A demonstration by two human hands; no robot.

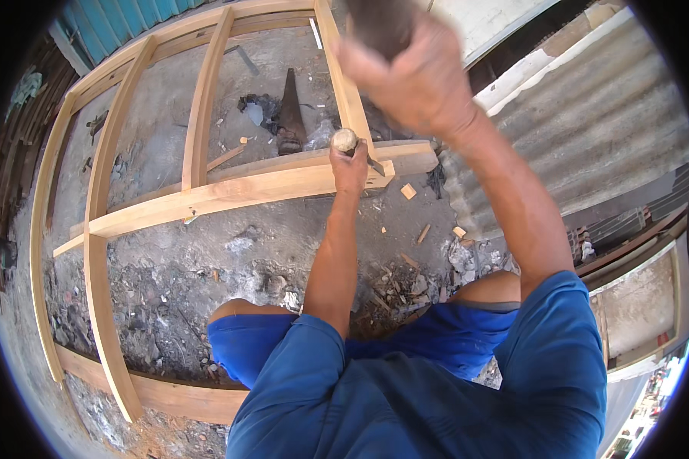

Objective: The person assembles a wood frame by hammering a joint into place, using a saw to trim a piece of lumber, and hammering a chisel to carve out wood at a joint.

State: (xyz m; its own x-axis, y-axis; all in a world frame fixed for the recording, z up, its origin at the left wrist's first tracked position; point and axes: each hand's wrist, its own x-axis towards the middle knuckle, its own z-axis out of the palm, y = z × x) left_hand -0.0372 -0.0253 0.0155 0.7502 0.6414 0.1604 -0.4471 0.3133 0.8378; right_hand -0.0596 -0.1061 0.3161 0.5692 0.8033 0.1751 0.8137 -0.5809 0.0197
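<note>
- Two hands grip in my view: left hand (350,172) fingers around the chisel (344,139), right hand (421,80) fingers around a blurred dark object (383,27).
- Chisel: at the right end of the crosswise beam (268,190), blade slanting rightward.
- Right hand: raised right of the chisel, apart.

A rough, dusty grey concrete floor (291,218) lies underneath. A large ladder-like frame of pale sawn timber (245,189) spreads across it. Within the frame's outline lie a handsaw with a dark, tapering blade (291,107), a grey angled strip (243,60) and a thin brown wood sliver (224,157). Small pale wood offcuts (408,190) lie near one corner; loose grey rubble (417,287) with splinters covers the ground nearer the person.
</note>
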